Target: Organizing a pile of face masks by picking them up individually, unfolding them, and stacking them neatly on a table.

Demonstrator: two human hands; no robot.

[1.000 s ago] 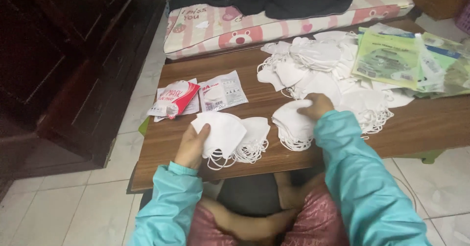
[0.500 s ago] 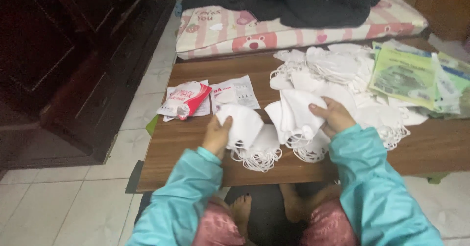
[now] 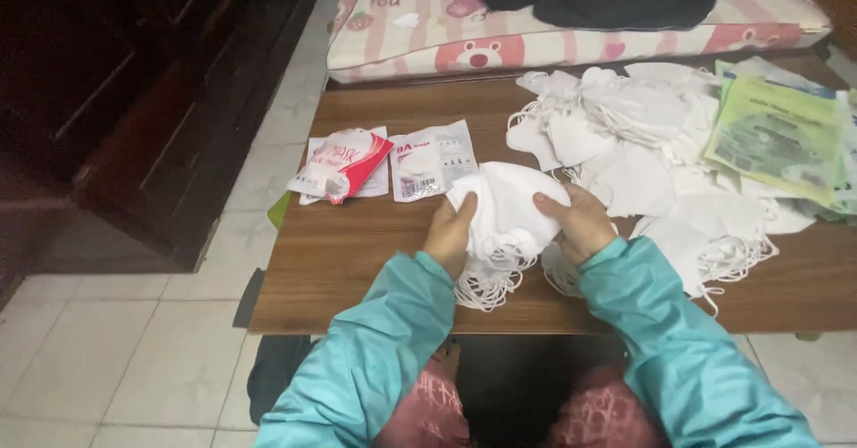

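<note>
Masks [image 3: 505,211] between hands (apparently stacked).

One head-worn camera looks steeply down, close above the low wooden table [image 3: 357,261].

Stack of white face masks [image 3: 507,211]: folded, soft, bunched together, gripped between left hand [image 3: 449,236] and right hand [image 3: 578,222]. White ear loops dangle in tangle below both hands, resting on tabletop.
</note>
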